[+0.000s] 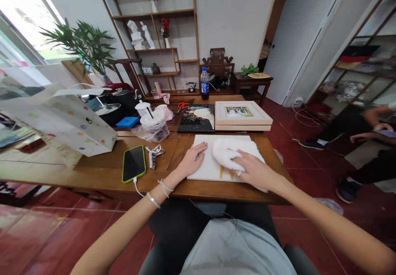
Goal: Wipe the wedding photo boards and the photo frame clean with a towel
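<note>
A white flat board (204, 171) lies near the table's front edge, with yellowish-brown marks on its lower middle part. My left hand (193, 159) rests flat on the board's left side, fingers stretched out. On the right, my right hand (250, 167) grips a fluffy white cloth (227, 149) and presses it against the board. The cloth covers much of the board's upper right. Just behind the board are a dark picture panel (198, 118) and light wooden picture frames (243, 114) in a stack.
Left of the board are a phone (134, 163) on a cable, a shiny metallic item (154, 155), a bagged drink cup (154, 124) and a paper bag (80, 126). Orange-handled scissors (182, 106) and a bottle (204, 84) stand farther back. A seated person (371, 134) is at right.
</note>
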The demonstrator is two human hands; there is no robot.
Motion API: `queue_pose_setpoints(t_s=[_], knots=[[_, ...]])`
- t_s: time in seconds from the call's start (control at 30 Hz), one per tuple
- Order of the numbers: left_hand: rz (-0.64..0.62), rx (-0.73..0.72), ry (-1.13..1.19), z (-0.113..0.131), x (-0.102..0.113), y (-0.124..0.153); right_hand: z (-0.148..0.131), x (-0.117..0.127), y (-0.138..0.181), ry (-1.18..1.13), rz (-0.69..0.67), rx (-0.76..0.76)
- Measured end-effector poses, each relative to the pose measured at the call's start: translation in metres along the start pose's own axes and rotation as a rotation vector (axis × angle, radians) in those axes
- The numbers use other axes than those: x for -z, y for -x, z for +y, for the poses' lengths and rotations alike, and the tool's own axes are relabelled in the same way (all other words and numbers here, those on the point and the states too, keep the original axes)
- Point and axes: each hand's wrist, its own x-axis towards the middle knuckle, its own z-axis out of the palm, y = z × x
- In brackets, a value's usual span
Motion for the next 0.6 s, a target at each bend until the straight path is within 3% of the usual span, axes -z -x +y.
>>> queue_pose_setpoints(t_s=[0.2,0.33,0.43,0.6], knots=[[0.006,0.007,0.012,0.002,0.0,0.0,0.049,0.005,-0.003,0.055,-0.04,-0.14],[0.006,0.006,0.014,0.002,0.0,0.0,0.062,0.006,0.007,0.192,-0.011,-0.169],[0.006,0.007,0.012,0.002,0.0,0.0,0.052,0.004,0.015,0.263,0.002,-0.17],[-0.001,0.015,0.003,0.004,0.0,0.0,0.004,0.014,0.042,0.261,-0.071,-0.147]])
